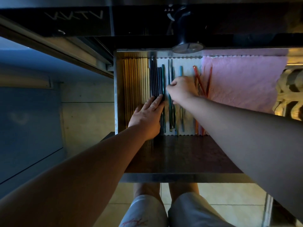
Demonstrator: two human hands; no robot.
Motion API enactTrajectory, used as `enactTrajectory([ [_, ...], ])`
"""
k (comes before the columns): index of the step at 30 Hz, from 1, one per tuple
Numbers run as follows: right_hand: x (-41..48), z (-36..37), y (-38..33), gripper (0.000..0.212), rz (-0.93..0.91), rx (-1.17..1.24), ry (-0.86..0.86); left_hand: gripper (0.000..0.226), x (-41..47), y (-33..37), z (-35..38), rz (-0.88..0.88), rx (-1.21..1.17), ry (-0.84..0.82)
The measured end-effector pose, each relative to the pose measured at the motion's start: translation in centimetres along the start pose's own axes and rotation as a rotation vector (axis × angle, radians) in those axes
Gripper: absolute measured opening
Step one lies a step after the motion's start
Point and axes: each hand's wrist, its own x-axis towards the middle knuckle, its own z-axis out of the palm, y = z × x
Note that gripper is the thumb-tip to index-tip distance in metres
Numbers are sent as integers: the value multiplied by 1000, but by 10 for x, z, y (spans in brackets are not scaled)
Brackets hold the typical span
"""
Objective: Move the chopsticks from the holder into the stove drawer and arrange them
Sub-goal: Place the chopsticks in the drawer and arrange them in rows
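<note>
The stove drawer (pixel 116 89) stands pulled out below me. Several pale wooden chopsticks (pixel 136 79) lie side by side at its left. Beside them lies a tight row of dark chopsticks (pixel 155 79). My left hand (pixel 147 117) lies flat with straight fingers pressing on the near part of the dark row. My right hand (pixel 180 89) pinches a green chopstick (pixel 169 108) just right of that row. A light blue chopstick (pixel 180 71) and red chopsticks (pixel 199 81) lie loose further right on a white liner (pixel 186 63). The holder is not in view.
A pink cloth (pixel 242 79) covers the right part of the drawer. The drawer's dark front panel (pixel 180 154) juts toward me above a tiled floor (pixel 221 194). A black stove knob (pixel 183 27) sits above the drawer. A cabinet (pixel 32 120) stands at the left.
</note>
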Motion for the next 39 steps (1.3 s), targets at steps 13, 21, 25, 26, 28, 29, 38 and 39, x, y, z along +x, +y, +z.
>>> enactTrajectory([
  [13, 0, -6, 20, 14, -38, -75, 76, 88, -1, 5, -3, -2, 78, 9],
  [21, 0, -6, 28, 13, -104, -67, 61, 86, 9, 5, -19, 108, 348, 77],
  [25, -2, -8, 28, 9, -97, -60, 67, 89, 7, -1, -21, 130, 344, 65],
  [26, -3, -9, 29, 9, -101, -60, 70, 90, 6, -1, -21, 129, 337, 72],
  [28, -4, -11, 31, 8, -116, -58, 76, 89, 4, 0, -18, 116, 316, 83],
  [29, -5, -12, 31, 8, -122, -64, 78, 88, 3, 2, -17, 107, 303, 84],
  [38, -9, -9, 35, 15, -157, -164, 15, 81, 11, 13, -14, -23, 137, 121],
  [39, -11, -7, 35, 16, -149, -182, -4, 79, 12, 12, -15, -48, 116, 120],
])
